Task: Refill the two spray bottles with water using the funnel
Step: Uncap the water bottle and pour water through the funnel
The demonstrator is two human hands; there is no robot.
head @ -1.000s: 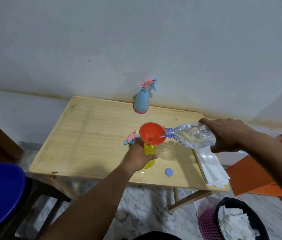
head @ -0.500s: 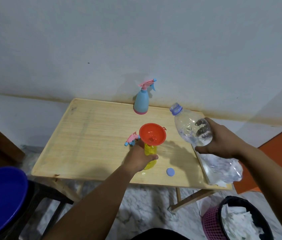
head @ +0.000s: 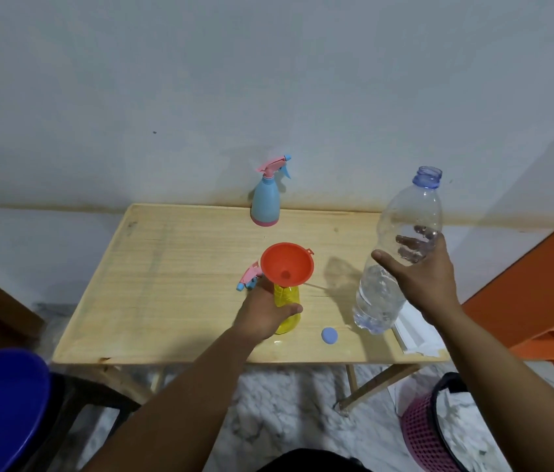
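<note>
On desk [head: 180,253]: left hand [head: 265,310] grips yellow spray bottle [head: 287,308], funnel [head: 287,264] seated; right hand [head: 422,277] holds water bottle [head: 401,253] upright. Judged: pour paused; next, remove funnel, refit sprayer head [head: 248,275]

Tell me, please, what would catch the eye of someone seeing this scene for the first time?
Most striking is the orange funnel seated in the yellow spray bottle at the middle of the wooden table, which the left hand grips. To its right, the right hand holds an uncapped clear water bottle almost upright. A blue spray bottle stands at the table's far edge by the wall.
</note>
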